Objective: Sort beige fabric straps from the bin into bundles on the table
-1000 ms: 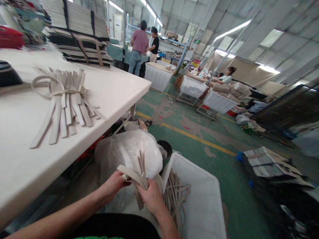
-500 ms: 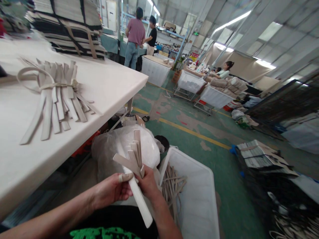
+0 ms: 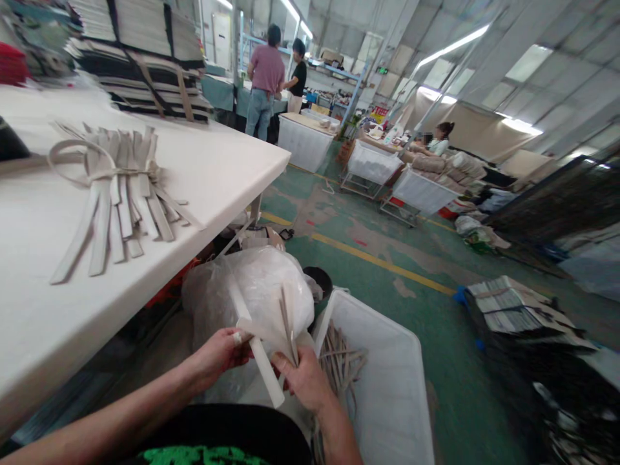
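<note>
My left hand (image 3: 220, 354), with a wrapped band on one finger, pinches a long pale fabric strip (image 3: 266, 371) that slants down toward my lap. Closed around a few thin strips (image 3: 287, 323) standing up on edge, my right hand (image 3: 307, 381) is just to the right of it. The hands are close together above my lap, in front of a clear plastic bag (image 3: 206, 290). On the white table (image 3: 232, 155) to the left lies a tied bundle of similar strips (image 3: 121, 203).
A white bin (image 3: 392, 381) with loose strips (image 3: 341, 355) stands right of my hands. The table's edge runs along my left, with a strapped stack of sheets (image 3: 155, 71) at the back. More strapped stacks (image 3: 504, 303) are at the right. Co-workers (image 3: 265, 81) stand farther off.
My hands have drawn slightly apart, the right one shifting right. The strips in the right hand, fanned out before, now appear edge-on. The view has shifted slightly.
</note>
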`<action>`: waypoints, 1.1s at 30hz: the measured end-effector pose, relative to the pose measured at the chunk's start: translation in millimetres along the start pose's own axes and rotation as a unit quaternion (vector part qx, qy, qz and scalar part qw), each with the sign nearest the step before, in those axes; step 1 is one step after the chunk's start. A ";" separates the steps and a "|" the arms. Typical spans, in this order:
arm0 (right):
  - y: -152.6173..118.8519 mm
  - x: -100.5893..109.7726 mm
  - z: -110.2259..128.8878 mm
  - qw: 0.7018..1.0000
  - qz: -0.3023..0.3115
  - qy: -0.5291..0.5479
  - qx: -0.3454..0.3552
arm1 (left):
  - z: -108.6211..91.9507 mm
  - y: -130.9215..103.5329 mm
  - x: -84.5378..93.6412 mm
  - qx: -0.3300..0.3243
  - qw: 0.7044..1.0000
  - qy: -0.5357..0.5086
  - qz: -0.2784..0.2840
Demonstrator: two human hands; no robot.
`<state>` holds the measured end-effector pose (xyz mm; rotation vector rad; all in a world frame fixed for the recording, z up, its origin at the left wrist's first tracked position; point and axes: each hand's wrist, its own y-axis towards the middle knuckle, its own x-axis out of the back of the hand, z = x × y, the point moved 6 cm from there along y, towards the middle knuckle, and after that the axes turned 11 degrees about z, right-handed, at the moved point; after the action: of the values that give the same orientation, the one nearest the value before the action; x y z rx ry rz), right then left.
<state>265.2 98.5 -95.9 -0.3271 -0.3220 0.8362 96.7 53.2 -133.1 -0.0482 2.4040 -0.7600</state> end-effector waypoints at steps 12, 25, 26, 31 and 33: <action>17.3 -0.1 5.9 0.996 -0.078 0.011 0.052 | -6.9 -8.6 -11.4 -0.005 0.990 0.136 0.040; 18.8 -15.0 16.7 0.981 0.007 -0.054 0.185 | 25.0 -39.1 -30.2 0.121 0.977 0.024 0.172; 17.1 -16.0 20.6 0.977 0.013 -0.068 0.200 | 27.4 -40.9 -29.5 0.129 0.976 0.016 0.172; 6.0 -12.5 19.6 0.984 0.047 0.037 0.169 | 33.1 -38.8 -26.1 0.165 0.960 -0.011 0.227; -4.5 -6.5 8.4 0.983 0.070 0.109 0.129 | 24.6 -24.4 -10.2 0.153 0.971 -0.068 0.173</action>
<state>260.8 91.9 -87.5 -0.1979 0.0163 0.9590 115.4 22.5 -130.5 0.4188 2.0634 -0.9146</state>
